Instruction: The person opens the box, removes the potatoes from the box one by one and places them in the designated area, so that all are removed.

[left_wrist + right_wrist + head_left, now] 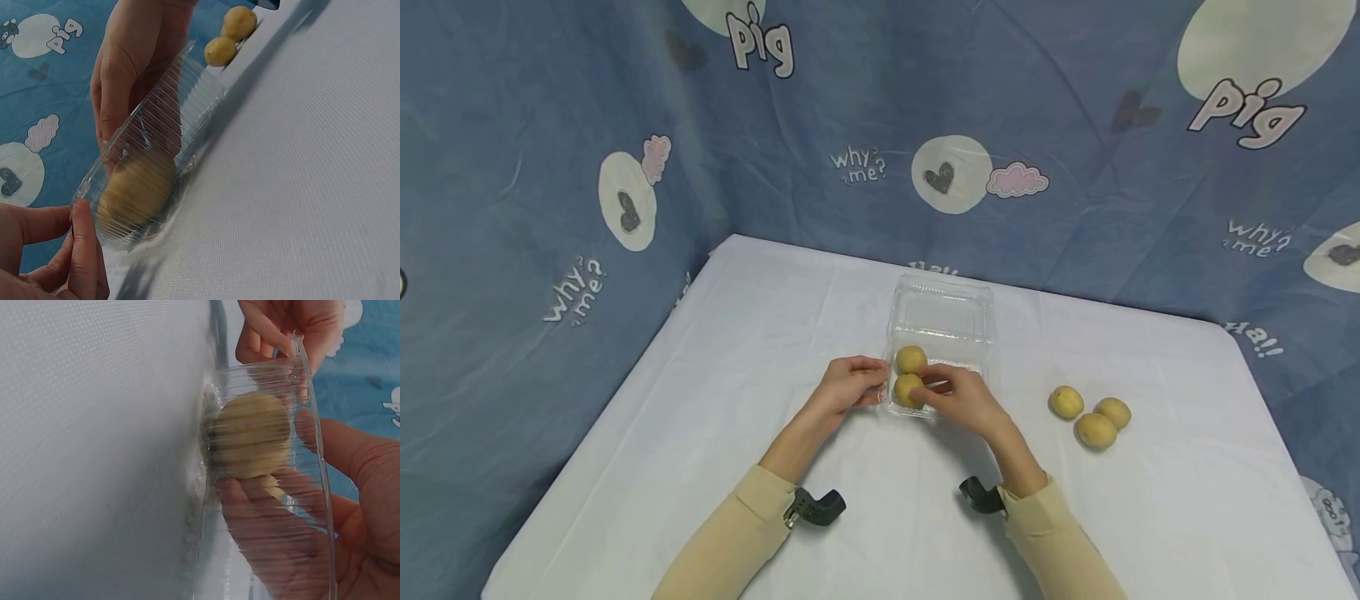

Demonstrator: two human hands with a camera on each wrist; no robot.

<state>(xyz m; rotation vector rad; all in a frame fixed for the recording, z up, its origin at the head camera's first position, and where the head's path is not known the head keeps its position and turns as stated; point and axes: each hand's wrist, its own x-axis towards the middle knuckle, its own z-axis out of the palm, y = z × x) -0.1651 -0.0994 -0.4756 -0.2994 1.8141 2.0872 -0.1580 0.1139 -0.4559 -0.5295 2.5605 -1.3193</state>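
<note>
A clear plastic clamshell container [942,310] lies on the white table with its lid folded back. Two yellow potatoes sit along its left side: a far potato [912,359] and a near potato [907,389]. My left hand [847,385] pinches the container's left rim between thumb and fingers, as the left wrist view shows. Inside the container, my right hand [958,398] has thumb and fingers around the near potato, seen through the ribbed wall in the right wrist view [253,434]. The far potato is mostly hidden in the wrist views.
To the right of the container, three more potatoes [1096,431] lie close together on the white tablecloth [1187,500]. A blue printed curtain [850,100] hangs behind the table and along its left side. Dark wrist-worn devices [820,507] stick out from both sleeves.
</note>
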